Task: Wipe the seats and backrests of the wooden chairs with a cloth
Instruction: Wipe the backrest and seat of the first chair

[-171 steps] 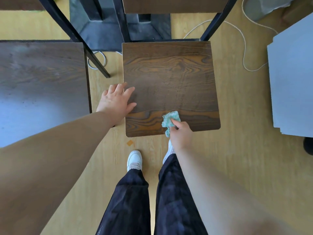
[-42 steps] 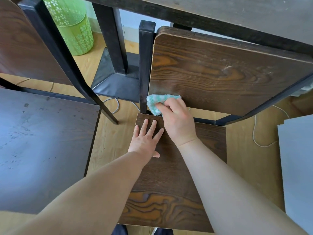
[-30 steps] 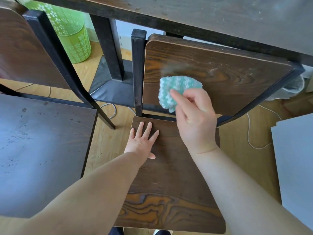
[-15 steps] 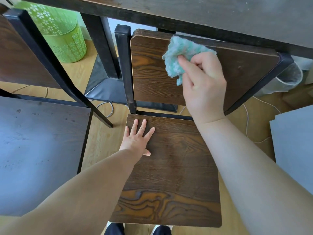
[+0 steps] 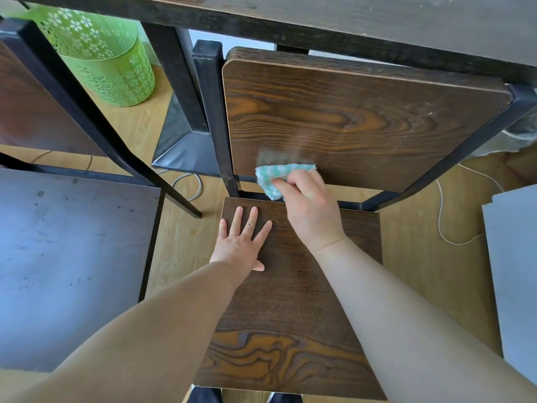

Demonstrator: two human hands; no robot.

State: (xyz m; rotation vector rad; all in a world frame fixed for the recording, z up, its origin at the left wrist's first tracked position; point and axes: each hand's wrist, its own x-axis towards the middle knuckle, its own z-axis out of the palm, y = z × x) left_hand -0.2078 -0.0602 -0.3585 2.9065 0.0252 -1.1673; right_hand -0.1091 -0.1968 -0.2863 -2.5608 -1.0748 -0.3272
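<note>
R hand grips the small teal-and-white fluffy cloth, fingers curled over it, pressing it vs. the lower left part of the dark brown wood-grain backrest. The cloth sticks out past the R hand's fingertips, up and to the left, and sits just above the L hand's fingertips w/ a gap between. A pale smeared streak shows on the backrest directly above the cloth.

L hand lies flat, palm down, fingers straight & spread, holding nothing. It rests on the back-left corner of the dark brown square wooden seat, just below-left of the R hand; can't tell if the two touch. Both forearms cross the seat towards the camera.

Black metal frame post stands upright just left of the cloth, at the backrest's edge. Beyond the R hand, the dark wooden desk overhangs the backrest's top.

Left of the L hand, apart across a strip of floor, is a 2nd chair's dark speckled seat panel. Far beyond it, a green perforated bin stands on the floor.

Right of the R hand, well apart, a white cable loops on the floor next to a pale grey flat board.
</note>
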